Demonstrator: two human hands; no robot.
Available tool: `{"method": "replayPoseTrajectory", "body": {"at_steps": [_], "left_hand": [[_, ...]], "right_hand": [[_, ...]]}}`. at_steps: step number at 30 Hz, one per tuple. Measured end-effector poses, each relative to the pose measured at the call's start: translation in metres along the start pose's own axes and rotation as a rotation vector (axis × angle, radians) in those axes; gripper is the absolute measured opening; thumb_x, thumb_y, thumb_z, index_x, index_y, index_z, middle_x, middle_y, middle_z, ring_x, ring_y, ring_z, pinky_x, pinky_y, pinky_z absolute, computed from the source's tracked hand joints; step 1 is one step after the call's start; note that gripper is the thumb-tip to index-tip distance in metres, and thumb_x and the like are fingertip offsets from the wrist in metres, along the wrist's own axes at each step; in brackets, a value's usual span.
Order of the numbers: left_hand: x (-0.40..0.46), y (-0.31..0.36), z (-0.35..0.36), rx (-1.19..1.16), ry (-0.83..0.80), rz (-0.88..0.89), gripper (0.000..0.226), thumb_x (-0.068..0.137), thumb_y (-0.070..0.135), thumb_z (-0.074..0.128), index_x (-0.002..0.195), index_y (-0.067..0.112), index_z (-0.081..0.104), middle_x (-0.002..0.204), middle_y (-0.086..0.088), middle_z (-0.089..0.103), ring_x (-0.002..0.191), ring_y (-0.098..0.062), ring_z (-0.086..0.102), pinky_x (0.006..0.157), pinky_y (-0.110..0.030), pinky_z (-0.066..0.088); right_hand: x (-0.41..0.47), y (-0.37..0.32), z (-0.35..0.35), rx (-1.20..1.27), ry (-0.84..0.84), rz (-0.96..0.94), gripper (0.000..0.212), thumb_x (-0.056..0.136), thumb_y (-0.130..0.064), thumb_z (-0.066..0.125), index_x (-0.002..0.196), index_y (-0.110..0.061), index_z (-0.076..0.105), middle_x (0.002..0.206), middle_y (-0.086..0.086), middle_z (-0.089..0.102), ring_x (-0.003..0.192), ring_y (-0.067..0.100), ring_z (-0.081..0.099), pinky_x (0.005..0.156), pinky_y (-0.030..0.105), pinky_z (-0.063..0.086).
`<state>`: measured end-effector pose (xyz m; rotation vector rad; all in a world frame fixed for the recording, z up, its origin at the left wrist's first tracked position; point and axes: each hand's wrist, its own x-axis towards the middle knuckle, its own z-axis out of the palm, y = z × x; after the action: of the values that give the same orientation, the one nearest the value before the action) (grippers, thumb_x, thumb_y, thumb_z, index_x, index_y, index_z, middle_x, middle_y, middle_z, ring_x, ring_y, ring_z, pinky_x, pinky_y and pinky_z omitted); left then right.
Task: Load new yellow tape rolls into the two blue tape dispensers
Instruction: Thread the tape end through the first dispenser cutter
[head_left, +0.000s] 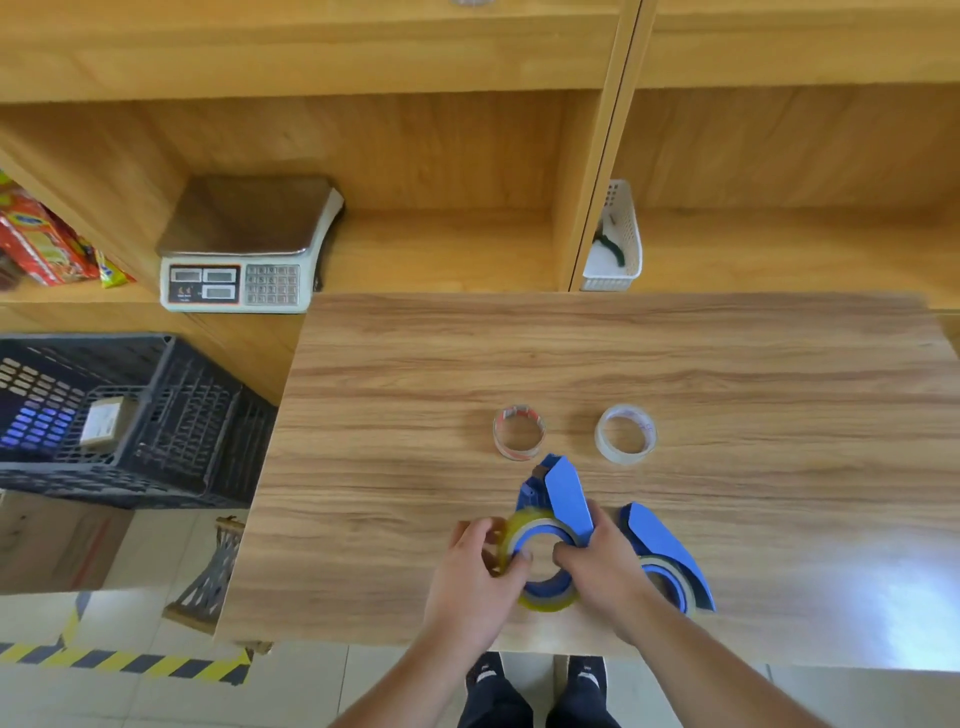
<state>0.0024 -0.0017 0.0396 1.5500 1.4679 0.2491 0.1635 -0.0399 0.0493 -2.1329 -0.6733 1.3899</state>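
Note:
A blue tape dispenser (563, 493) stands near the table's front edge with a yellow tape roll (535, 525) around its hub. My left hand (480, 564) grips the yellow roll from the left. My right hand (597, 558) holds the dispenser body, fingers inside the hub. To the right lies a second blue dispenser (662, 540) with a yellow roll (670, 574) seated in it. Behind them lie two nearly spent rolls: one with a red-printed core (518, 433) and a clear one (625, 434).
The wooden table (727, 364) stands against wooden shelves. A weighing scale (244, 244) sits on the shelf at left, a white basket (618, 239) at right. A black crate (119, 415) stands on the floor to the left. Snack packets (41, 239) at far left.

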Motion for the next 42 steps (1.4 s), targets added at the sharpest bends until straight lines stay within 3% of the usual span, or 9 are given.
{"method": "replayPoseTrajectory", "body": {"at_steps": [7, 11, 19, 22, 25, 29, 33, 38, 42], "left_hand": [[-0.027, 0.049, -0.021, -0.181, 0.071, 0.110, 0.026, 0.088, 0.040, 0.074, 0.112, 0.037, 0.065, 0.104, 0.009, 0.069, 0.084, 0.002, 0.068, 0.069, -0.009, 0.050], [-0.043, 0.075, -0.027, -0.267, 0.137, 0.188, 0.020, 0.087, 0.034, 0.078, 0.102, 0.040, 0.065, 0.096, 0.007, 0.071, 0.077, -0.004, 0.070, 0.066, -0.014, 0.052], [-0.066, 0.109, -0.011, -0.406, 0.300, 0.253, 0.029, 0.083, 0.027, 0.082, 0.104, 0.036, 0.065, 0.104, 0.002, 0.070, 0.084, -0.010, 0.067, 0.067, -0.019, 0.056], [-0.078, 0.119, -0.005, -0.418, 0.295, 0.291, 0.044, 0.069, 0.044, 0.081, 0.106, 0.029, 0.063, 0.099, 0.000, 0.068, 0.079, -0.014, 0.067, 0.062, -0.024, 0.057], [-0.086, 0.129, -0.020, -0.382, 0.246, 0.423, 0.044, 0.072, 0.053, 0.070, 0.112, 0.040, 0.062, 0.105, 0.011, 0.061, 0.083, -0.014, 0.065, 0.066, -0.036, 0.060], [-0.087, 0.151, -0.061, -0.148, 0.090, 0.610, 0.039, 0.081, 0.051, 0.069, 0.119, 0.052, 0.064, 0.116, 0.023, 0.052, 0.094, -0.014, 0.057, 0.072, -0.016, 0.048], [-0.092, 0.175, -0.081, -0.041, -0.089, 0.671, 0.034, 0.074, 0.052, 0.080, 0.107, 0.046, 0.076, 0.110, 0.018, 0.057, 0.095, -0.004, 0.055, 0.075, -0.009, 0.040], [-0.097, 0.186, -0.080, -0.058, -0.126, 0.719, 0.028, 0.075, 0.051, 0.080, 0.101, 0.041, 0.080, 0.101, 0.012, 0.065, 0.082, -0.007, 0.052, 0.073, -0.011, 0.038], [-0.103, 0.193, -0.075, -0.044, -0.096, 0.721, 0.017, 0.080, 0.046, 0.075, 0.094, 0.039, 0.082, 0.095, 0.014, 0.069, 0.074, -0.006, 0.056, 0.069, -0.010, 0.040]], "right_hand": [[-0.026, -0.025, -0.038, 0.246, 0.034, -0.150, 0.049, 0.075, 0.000, 0.061, 0.101, -0.041, 0.064, 0.077, 0.010, 0.071, 0.067, 0.020, 0.062, 0.069, 0.039, 0.049], [-0.047, -0.044, -0.056, 0.361, 0.037, -0.240, 0.041, 0.078, 0.008, 0.059, 0.104, -0.023, 0.066, 0.066, -0.006, 0.063, 0.060, 0.014, 0.055, 0.064, 0.032, 0.043], [-0.062, -0.060, -0.077, 0.648, 0.030, -0.320, 0.019, 0.076, 0.014, 0.061, 0.084, -0.003, 0.062, 0.068, 0.010, 0.064, 0.064, 0.025, 0.060, 0.063, 0.035, 0.048], [-0.064, -0.062, -0.089, 0.753, -0.116, -0.294, 0.012, 0.065, 0.009, 0.062, 0.074, 0.001, 0.058, 0.069, 0.016, 0.053, 0.060, 0.026, 0.052, 0.058, 0.033, 0.044], [-0.067, -0.060, -0.104, 0.811, -0.320, -0.229, 0.023, 0.055, 0.007, 0.058, 0.077, 0.006, 0.062, 0.071, 0.021, 0.055, 0.060, 0.028, 0.053, 0.056, 0.032, 0.047], [-0.075, -0.055, -0.117, 0.745, -0.566, -0.198, 0.042, 0.052, 0.007, 0.058, 0.093, 0.015, 0.064, 0.076, 0.021, 0.062, 0.062, 0.031, 0.061, 0.061, 0.034, 0.051], [-0.088, -0.055, -0.126, 0.718, -0.737, -0.226, 0.037, 0.064, 0.010, 0.049, 0.096, 0.009, 0.066, 0.069, 0.016, 0.065, 0.059, 0.026, 0.065, 0.060, 0.032, 0.052], [-0.089, -0.051, -0.134, 0.672, -0.779, -0.213, 0.055, 0.067, 0.009, 0.050, 0.120, 0.025, 0.049, 0.086, 0.020, 0.059, 0.065, 0.027, 0.063, 0.061, 0.031, 0.050], [-0.092, -0.045, -0.140, 0.658, -0.792, -0.219, 0.053, 0.069, 0.010, 0.049, 0.119, 0.025, 0.048, 0.084, 0.018, 0.062, 0.065, 0.026, 0.064, 0.060, 0.030, 0.052]]}}
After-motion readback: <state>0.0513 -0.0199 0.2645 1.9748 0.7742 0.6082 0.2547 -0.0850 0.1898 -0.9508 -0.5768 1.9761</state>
